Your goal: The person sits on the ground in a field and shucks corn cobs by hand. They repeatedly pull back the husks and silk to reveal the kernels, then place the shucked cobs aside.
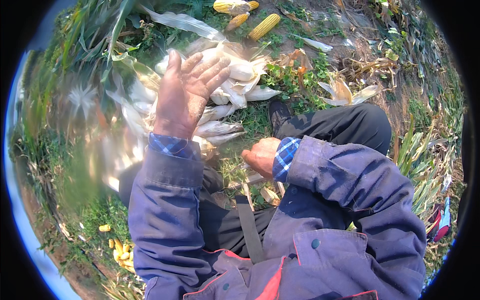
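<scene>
My left hand [189, 90] is raised with its dusty palm up and its fingers apart, and nothing lies in it. Just beyond and beneath it is a heap of corn ears in pale husks [240, 71]. More husked ears [219, 129] lie to the right of my left wrist. Over my lap, my right hand [262, 155] is curled into a fist, back of the hand up. Its inner side is hidden, and no held thing shows. Below the fist are dry stalk pieces [251, 180] and a scrap of dry husk [270, 195] on the ground.
Bare yellow corn cobs [264, 27] lie at the top, and several more [123, 255] at lower left. An opened dry husk [348, 92] rests beyond my bent knee [360, 120]. Green corn leaves [93, 33] stand at upper left. A red and blue item [439, 223] is at far right.
</scene>
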`<state>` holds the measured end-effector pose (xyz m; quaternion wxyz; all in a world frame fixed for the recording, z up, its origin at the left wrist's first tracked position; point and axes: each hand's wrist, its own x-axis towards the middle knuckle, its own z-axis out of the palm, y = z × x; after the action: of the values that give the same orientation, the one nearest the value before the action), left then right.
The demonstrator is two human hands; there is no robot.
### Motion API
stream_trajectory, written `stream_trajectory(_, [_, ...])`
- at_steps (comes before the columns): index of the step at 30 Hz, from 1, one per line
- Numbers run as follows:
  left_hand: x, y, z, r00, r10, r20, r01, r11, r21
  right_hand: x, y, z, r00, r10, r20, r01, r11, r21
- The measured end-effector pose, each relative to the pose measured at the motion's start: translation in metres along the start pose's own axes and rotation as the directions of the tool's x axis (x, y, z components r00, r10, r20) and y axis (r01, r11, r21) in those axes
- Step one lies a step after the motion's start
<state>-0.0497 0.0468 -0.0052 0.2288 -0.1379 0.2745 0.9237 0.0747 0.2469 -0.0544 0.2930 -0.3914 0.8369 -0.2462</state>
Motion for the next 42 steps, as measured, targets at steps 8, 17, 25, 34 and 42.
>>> stream_trajectory(8, [-0.028,0.015,-0.033,0.976,0.138,-0.168,-0.07,0.931,0.358,-0.015,0.045,-0.044,0.948,0.165,-0.272,-0.211,0.966,-0.15])
stream_trajectory(17, [-0.059,0.053,-0.024,0.97,0.243,-0.027,-0.213,0.892,0.398,-0.108,0.139,-0.16,0.668,0.718,-0.193,-0.721,0.561,-0.407])
stream_trajectory(25, [-0.082,0.062,-0.033,0.933,0.311,-0.182,-0.18,0.84,0.512,0.023,0.147,-0.123,0.915,0.367,0.166,-0.343,0.926,-0.158])
stream_trajectory(34, [-0.112,0.066,-0.029,0.844,0.426,-0.326,-0.137,0.759,0.636,0.215,0.24,-0.013,0.735,0.607,-0.302,-0.646,0.762,-0.04])
stream_trajectory(42, [-0.117,0.065,-0.02,0.792,0.463,-0.398,-0.078,0.723,0.687,0.216,0.266,0.0,0.698,0.697,-0.164,-0.7,0.712,0.045])
